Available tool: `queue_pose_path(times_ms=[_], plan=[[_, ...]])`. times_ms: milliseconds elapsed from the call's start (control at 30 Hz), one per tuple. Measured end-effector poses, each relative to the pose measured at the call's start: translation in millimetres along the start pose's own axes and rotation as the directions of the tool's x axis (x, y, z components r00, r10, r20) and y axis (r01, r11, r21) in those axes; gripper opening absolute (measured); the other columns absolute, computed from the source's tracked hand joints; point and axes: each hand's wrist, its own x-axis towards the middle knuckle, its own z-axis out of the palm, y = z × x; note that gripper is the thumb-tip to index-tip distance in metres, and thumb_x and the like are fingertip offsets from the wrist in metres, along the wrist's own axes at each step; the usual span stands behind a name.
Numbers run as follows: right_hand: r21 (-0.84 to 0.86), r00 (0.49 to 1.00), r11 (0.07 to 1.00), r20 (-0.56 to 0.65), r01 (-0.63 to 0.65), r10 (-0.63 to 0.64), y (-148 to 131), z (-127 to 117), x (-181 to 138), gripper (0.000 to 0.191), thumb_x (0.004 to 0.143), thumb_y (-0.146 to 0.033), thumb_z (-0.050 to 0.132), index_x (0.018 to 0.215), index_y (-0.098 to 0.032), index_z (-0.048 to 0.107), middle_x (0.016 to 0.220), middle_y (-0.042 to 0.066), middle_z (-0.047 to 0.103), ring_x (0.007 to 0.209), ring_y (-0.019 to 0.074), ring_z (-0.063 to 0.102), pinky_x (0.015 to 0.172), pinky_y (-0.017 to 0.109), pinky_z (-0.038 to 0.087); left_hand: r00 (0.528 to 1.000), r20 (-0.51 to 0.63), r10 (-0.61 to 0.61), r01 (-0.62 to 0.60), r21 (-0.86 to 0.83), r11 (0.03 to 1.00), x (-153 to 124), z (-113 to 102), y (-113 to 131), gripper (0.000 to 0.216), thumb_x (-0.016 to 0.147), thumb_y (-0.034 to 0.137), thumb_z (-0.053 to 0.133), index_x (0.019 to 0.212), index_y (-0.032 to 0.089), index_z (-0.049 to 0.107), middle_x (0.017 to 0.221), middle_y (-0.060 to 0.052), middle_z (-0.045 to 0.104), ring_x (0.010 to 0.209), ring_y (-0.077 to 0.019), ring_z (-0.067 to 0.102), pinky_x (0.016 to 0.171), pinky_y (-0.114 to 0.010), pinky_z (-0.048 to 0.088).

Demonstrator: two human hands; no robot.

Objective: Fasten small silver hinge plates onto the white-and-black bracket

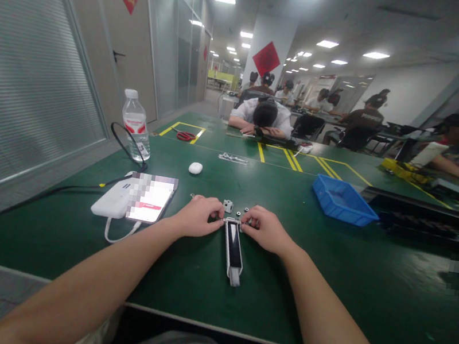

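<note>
A long, narrow white device (234, 251) with a black glossy face lies on the green table, its grey near end pointing toward me. My left hand (203, 217) is closed in a pinch at the device's far left corner. At the far right corner, my right hand (264, 230) pinches as well. What sits between the fingertips of either hand is too small to make out. Just beyond the device lie a small metal bracket (228, 206) and several tiny dark-and-light round parts (246, 210).
To the left are a phone (151, 212), a white power bank (114, 200) with cables, and a water bottle (136, 128). A white earbud case (195, 168) and red-handled scissors (185, 136) lie farther back. A blue tray (340, 213) stands right. A person (263, 116) leans on the far edge.
</note>
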Motion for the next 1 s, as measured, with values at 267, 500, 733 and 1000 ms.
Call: queue_pose_path(times_ms=[267, 500, 733, 1000], plan=[[0.001, 1.000, 1.000, -0.006, 0.015, -0.015, 3.2, 0.0, 0.1, 0.005, 0.074, -0.015, 0.063, 0.077, -0.018, 0.065, 0.078, 0.001, 0.055, 0.064, 0.0102, 0.049, 0.063, 0.025, 0.041, 1.000, 0.013, 0.013, -0.013, -0.022, 1.000, 1.7, 4.1, -6.9, 0.012, 0.082, 0.031, 0.060, 0.085, 0.019, 0.061, 0.082, 0.000, 0.062, 0.079, -0.0154, 0.058, 0.077, -0.029, 0.038], [-0.030, 1.000, 1.000, 0.003, 0.000, 0.000, 1.9, -0.9, 0.0, 0.005, 0.074, -0.015, 0.063, 0.077, -0.017, 0.065, 0.079, 0.001, 0.055, 0.064, 0.0106, 0.049, 0.063, 0.025, 0.040, 1.000, 0.024, -0.013, 0.013, 0.001, 1.000, 2.3, 4.4, -5.0, 0.017, 0.080, 0.035, 0.062, 0.086, 0.019, 0.061, 0.085, 0.000, 0.062, 0.083, -0.0171, 0.058, 0.082, -0.032, 0.035], [-0.057, 1.000, 0.998, -0.010, -0.001, 0.001, -1.4, -3.9, -0.8, 0.006, 0.072, -0.016, 0.065, 0.077, -0.017, 0.067, 0.076, 0.001, 0.053, 0.064, 0.0107, 0.048, 0.064, 0.025, 0.040, 0.995, 0.009, -0.099, 0.099, 0.004, 0.995, 0.1, -1.0, -1.1, 0.031, 0.074, 0.041, 0.066, 0.093, 0.019, 0.055, 0.094, -0.001, 0.062, 0.089, -0.0209, 0.058, 0.086, -0.036, 0.034], [-0.055, 0.999, 0.998, -0.029, -0.039, 0.037, -2.0, -7.0, -0.8, 0.017, 0.067, -0.007, 0.060, 0.079, -0.018, 0.066, 0.076, 0.000, 0.052, 0.065, 0.0108, 0.048, 0.064, 0.025, 0.039, 0.984, -0.041, -0.175, 0.175, -0.001, 0.985, -1.3, -7.7, -1.4, 0.037, 0.068, 0.017, 0.056, 0.103, 0.020, 0.048, 0.109, -0.006, 0.059, 0.104, -0.0249, 0.054, 0.092, -0.041, 0.037]])
